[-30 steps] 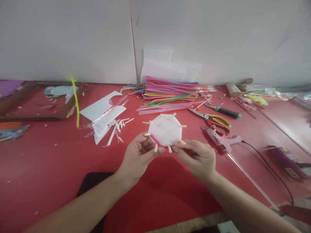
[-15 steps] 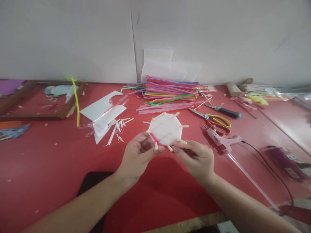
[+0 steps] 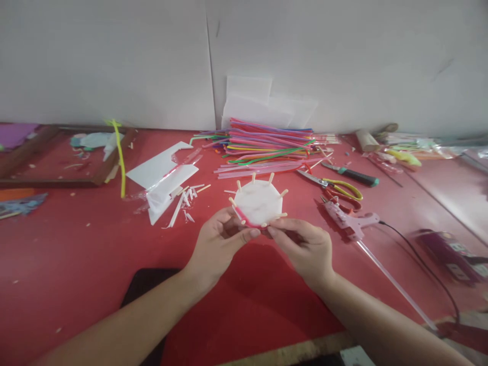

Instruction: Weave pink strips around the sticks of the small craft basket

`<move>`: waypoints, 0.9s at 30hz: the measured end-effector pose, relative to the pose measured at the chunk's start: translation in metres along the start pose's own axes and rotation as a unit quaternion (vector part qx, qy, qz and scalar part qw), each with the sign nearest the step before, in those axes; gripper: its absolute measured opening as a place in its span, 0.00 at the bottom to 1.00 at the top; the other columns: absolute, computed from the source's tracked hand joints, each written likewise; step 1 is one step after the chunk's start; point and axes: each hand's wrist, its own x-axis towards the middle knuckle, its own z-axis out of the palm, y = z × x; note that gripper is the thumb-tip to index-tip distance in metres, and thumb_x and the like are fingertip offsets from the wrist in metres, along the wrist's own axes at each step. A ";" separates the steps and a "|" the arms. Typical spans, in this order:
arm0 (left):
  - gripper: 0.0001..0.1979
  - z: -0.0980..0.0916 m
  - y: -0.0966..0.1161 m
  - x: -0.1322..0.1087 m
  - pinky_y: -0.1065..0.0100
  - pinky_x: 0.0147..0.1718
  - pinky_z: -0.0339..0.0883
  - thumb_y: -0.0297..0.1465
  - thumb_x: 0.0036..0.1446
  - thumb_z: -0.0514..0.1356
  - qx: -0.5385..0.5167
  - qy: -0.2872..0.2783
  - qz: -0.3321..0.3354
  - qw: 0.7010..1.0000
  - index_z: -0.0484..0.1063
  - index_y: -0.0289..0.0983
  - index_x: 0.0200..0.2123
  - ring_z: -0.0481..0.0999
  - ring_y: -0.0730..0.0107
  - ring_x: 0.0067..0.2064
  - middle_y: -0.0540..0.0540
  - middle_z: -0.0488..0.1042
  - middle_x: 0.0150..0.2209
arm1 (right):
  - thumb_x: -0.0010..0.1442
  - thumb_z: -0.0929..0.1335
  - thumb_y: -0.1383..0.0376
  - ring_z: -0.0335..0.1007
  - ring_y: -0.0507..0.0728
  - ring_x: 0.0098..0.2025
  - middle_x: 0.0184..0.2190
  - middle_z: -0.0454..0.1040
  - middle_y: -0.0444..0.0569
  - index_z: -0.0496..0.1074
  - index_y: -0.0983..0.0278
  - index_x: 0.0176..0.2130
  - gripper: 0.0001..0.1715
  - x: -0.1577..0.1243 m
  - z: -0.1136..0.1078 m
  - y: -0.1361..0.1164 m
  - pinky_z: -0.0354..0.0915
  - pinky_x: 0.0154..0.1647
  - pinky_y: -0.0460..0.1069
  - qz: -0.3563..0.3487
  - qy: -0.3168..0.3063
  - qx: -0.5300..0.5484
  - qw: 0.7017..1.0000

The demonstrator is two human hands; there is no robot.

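Both hands hold a white many-sided foam disc (image 3: 257, 202) above the red table (image 3: 76, 254). Short tan sticks poke out all round its edge and a pink strip runs along its near rim. My left hand (image 3: 218, 243) pinches the near-left edge with curled fingers. My right hand (image 3: 305, 246) pinches the near-right edge between thumb and fingers. The disc tilts with its far side away from me.
A pile of coloured straws (image 3: 267, 145) lies behind the disc, white foam sheets (image 3: 263, 104) lean on the wall. Scissors (image 3: 335, 187), a pink glue gun (image 3: 353, 219) with its cord, and a knife (image 3: 353, 174) lie right. White offcuts (image 3: 163, 178) and a wooden tray (image 3: 57, 157) lie left.
The disc has been turned in my fingers and tipped flatter; its sticks now point more upward at the far edge. Both hands stay in place.
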 end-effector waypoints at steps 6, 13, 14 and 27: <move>0.10 0.002 0.002 -0.002 0.71 0.39 0.74 0.27 0.48 0.72 -0.009 0.017 -0.018 1.000 0.76 0.37 0.34 0.81 0.71 0.35 0.51 0.82 0.31 | 0.53 0.73 0.70 0.82 0.56 0.32 0.31 0.84 0.44 0.81 0.58 0.34 0.08 -0.001 0.000 -0.001 0.80 0.35 0.47 -0.010 -0.003 0.001 1.000; 0.07 0.000 -0.003 -0.001 0.74 0.39 0.73 0.29 0.48 0.72 -0.034 0.015 -0.032 0.999 0.78 0.38 0.32 0.79 0.75 0.35 0.53 0.81 0.30 | 0.54 0.73 0.70 0.82 0.56 0.33 0.33 0.84 0.44 0.80 0.58 0.35 0.09 0.001 -0.002 0.002 0.80 0.35 0.47 -0.001 -0.008 0.007 1.000; 0.08 0.000 -0.003 0.000 0.75 0.39 0.73 0.29 0.49 0.72 -0.037 0.013 -0.032 0.999 0.79 0.39 0.33 0.79 0.75 0.36 0.53 0.81 0.31 | 0.55 0.73 0.71 0.82 0.56 0.33 0.33 0.84 0.44 0.80 0.57 0.35 0.09 0.001 -0.002 0.001 0.80 0.35 0.47 -0.003 -0.010 0.006 1.000; 0.08 0.001 0.000 -0.002 0.74 0.40 0.74 0.29 0.48 0.73 -0.041 -0.022 -0.028 0.999 0.81 0.42 0.34 0.82 0.74 0.36 0.53 0.83 0.30 | 0.54 0.72 0.72 0.82 0.54 0.32 0.32 0.84 0.44 0.80 0.58 0.36 0.10 0.000 -0.002 0.003 0.79 0.33 0.45 -0.040 -0.008 -0.017 0.999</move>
